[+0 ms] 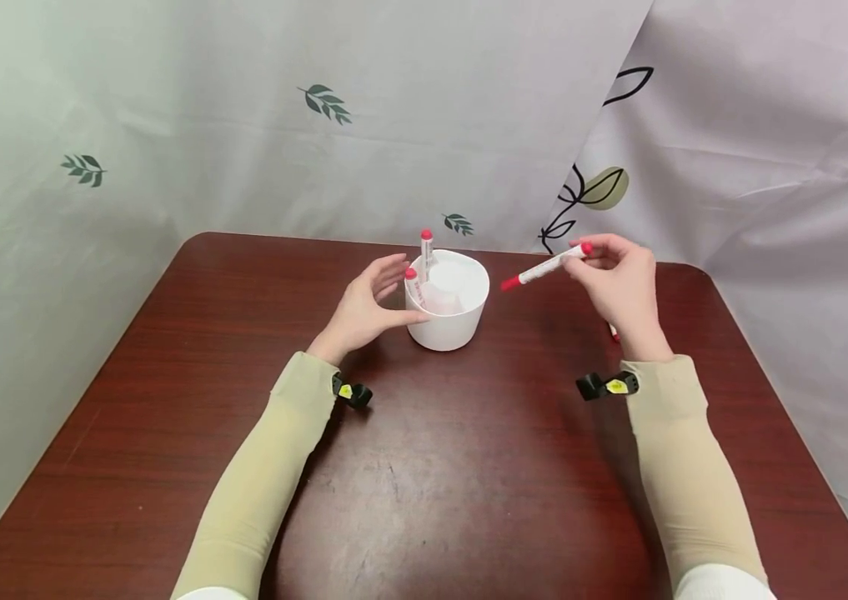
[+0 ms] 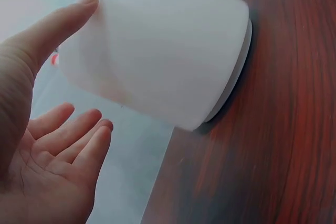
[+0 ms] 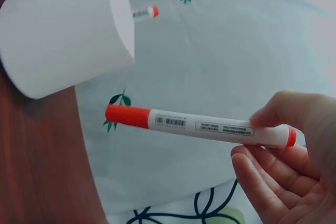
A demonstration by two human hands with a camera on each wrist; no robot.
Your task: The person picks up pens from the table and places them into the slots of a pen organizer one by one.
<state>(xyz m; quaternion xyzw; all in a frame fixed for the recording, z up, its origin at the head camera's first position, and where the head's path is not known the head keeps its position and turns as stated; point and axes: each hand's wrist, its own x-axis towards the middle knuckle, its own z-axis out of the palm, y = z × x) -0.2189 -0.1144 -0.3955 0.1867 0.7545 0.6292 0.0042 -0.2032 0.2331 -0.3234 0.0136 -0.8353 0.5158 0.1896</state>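
Observation:
A white cup [image 1: 448, 332] with a tapered wall stands on the table, and two white markers with red ends, a rear marker [image 1: 427, 254] and a front marker [image 1: 413, 286], lean inside it. My left hand [image 1: 367, 304] is at the cup's left side. Its thumb rests against the wall, while the fingers [image 2: 79, 135] are spread apart from it. To the right of the cup, my right hand [image 1: 622, 283] pinches a red-and-white marker [image 3: 199, 128] near its end between thumb and fingers. The marker's red cap points toward the cup, held above the table.
Another marker [image 1: 614, 332] lies on the dark red wooden table [image 1: 424, 483], mostly hidden under the right hand. A pale curtain [image 1: 243, 167] with leaf prints hangs along the table's back and sides. Each wrist carries a small black camera.

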